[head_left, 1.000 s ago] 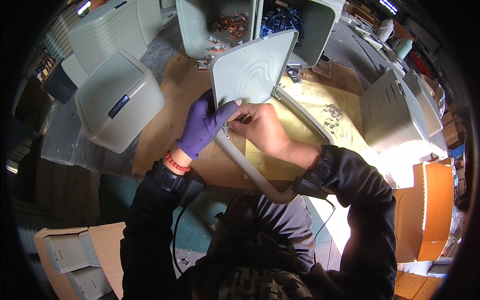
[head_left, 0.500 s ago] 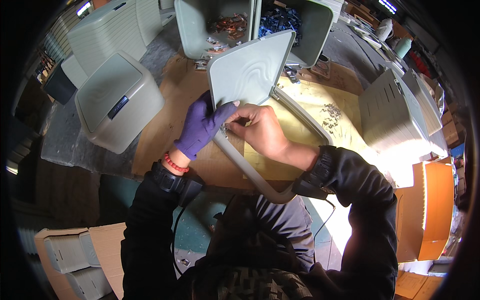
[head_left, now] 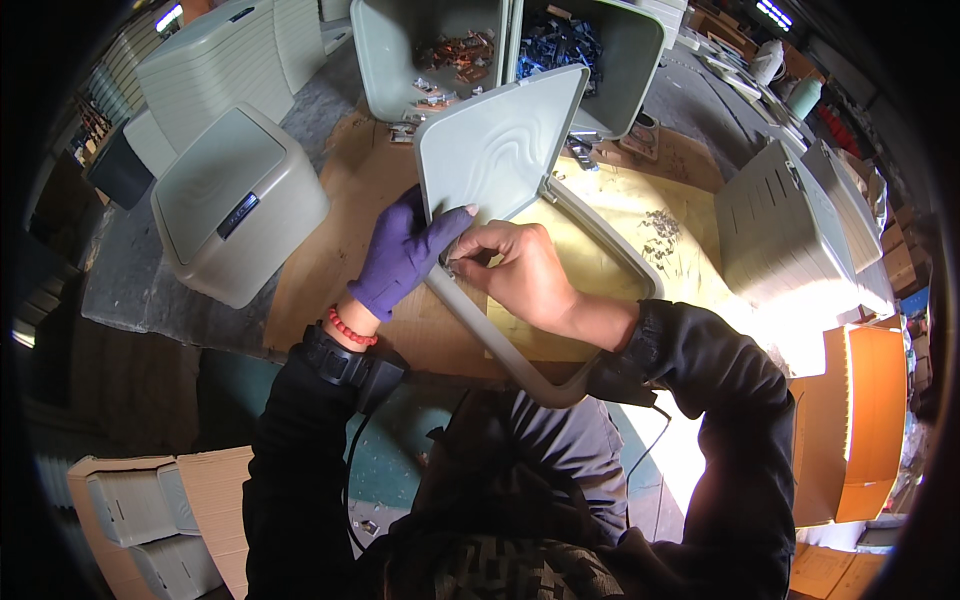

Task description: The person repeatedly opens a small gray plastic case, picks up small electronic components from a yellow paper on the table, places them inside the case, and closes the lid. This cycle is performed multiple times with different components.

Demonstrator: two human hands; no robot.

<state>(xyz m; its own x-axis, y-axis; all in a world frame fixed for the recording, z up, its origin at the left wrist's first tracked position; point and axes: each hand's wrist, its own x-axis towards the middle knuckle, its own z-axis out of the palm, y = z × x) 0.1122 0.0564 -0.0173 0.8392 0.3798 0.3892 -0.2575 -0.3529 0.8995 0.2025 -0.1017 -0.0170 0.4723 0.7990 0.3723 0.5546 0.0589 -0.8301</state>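
Currently, in the head view, your left hand point(head_left: 405, 245), in a purple glove, clasps the lower left corner of a pale grey lid point(head_left: 505, 150), with the thumb across its near face and the other fingers hidden behind it. Your bare right hand point(head_left: 525, 275) is just beside it, thumb and forefinger drawn close together at a small metal part point(head_left: 448, 266) by that corner; you block the view there, so I cannot tell whether they pinch the part or press on it. The lid stands tilted up from a grey frame point(head_left: 510, 345), which reaches over the yellow sheet point(head_left: 575, 235) toward your lap. Small dark clips point(head_left: 660, 237) lie on that sheet, right of the frame. Beyond the lid, two grey bins hold copper-coloured pieces point(head_left: 465, 55) and blue-black pieces point(head_left: 555, 45). A lidded bin point(head_left: 262, 250) sits on your left.
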